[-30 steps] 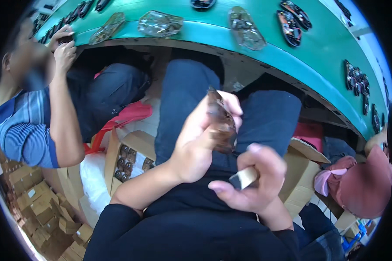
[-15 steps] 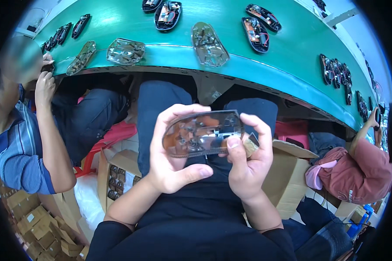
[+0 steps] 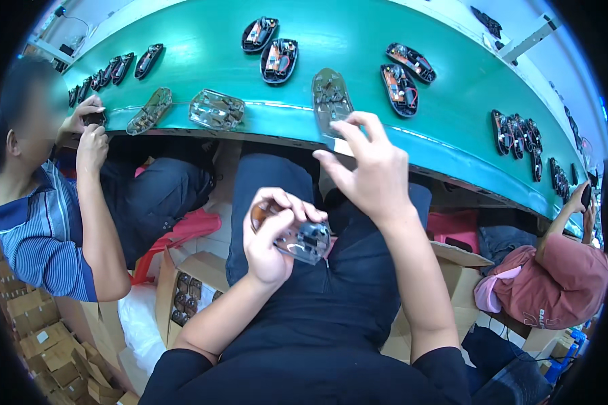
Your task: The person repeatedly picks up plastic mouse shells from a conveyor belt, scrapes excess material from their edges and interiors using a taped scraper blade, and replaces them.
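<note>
My left hand (image 3: 270, 237) is closed around a smoky, see-through plastic casing (image 3: 309, 241) with rounded ends, held tilted above my lap. Part of the casing looks brown, and the fingers cover some of it. Raised at the table's front edge, my right hand (image 3: 375, 169) has its thumb and fingers apart. It is beside another see-through casing (image 3: 331, 94), whose lower end it overlaps. Between thumb and fingers shows a small whitish patch (image 3: 342, 146); I cannot tell whether it is a separate piece.
On the green table (image 3: 196, 47) lie two more clear casings (image 3: 216, 110) and several black shells with circuit boards (image 3: 279, 62). People sit at left (image 3: 61, 223) and right (image 3: 554, 270). Cardboard boxes (image 3: 199, 266) flank my legs, the left one holding dark parts.
My right hand has left the casing and moved up to the table edge. The left hand now holds the casing alone, lower and more tilted. The whole view has shifted slightly.
</note>
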`<state>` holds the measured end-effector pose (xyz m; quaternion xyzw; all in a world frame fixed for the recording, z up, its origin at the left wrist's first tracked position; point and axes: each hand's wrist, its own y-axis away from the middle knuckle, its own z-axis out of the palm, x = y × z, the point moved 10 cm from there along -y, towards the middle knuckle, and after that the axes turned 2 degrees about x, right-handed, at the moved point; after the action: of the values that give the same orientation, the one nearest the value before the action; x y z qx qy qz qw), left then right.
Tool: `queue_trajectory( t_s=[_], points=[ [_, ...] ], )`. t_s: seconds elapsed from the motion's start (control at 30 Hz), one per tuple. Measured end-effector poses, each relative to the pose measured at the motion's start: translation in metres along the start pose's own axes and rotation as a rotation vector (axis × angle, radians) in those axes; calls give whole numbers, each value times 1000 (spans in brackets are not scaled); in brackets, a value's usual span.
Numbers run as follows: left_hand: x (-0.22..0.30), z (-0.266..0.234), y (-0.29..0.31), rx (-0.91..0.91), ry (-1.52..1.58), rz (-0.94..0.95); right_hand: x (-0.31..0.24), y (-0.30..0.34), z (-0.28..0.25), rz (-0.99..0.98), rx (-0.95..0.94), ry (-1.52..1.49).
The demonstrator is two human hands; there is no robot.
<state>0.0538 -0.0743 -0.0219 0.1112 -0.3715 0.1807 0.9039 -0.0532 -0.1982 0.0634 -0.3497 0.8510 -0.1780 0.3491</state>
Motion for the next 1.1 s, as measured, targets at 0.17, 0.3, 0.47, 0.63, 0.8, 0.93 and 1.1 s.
queue_trajectory(
  t_s=[0.17,0.3,0.47,0.63,0.8,0.93,1.1],
  points=[
    [6,-1,7,-44,-65,-3,7,-6,3,-73,76,56],
    [12,-9,1,-31,-55,14,23,-4,-10,-157,44,21],
    [12,-3,-10,-58,-101,30,12,-19,-7,-86,0,35],
    [18,-2,-10,-128,-27,26,-3,-32,22,-131,-86,281],
    [29,-22,-10,-57,-53,53,4,-20,18,-288,-99,193],
    [32,-21,-13,-86,-50,78,-8,-10,18,-345,-181,142],
    [30,-12,-13,-135,19,40,-7,-11,16,-364,-173,127]
  ],
)
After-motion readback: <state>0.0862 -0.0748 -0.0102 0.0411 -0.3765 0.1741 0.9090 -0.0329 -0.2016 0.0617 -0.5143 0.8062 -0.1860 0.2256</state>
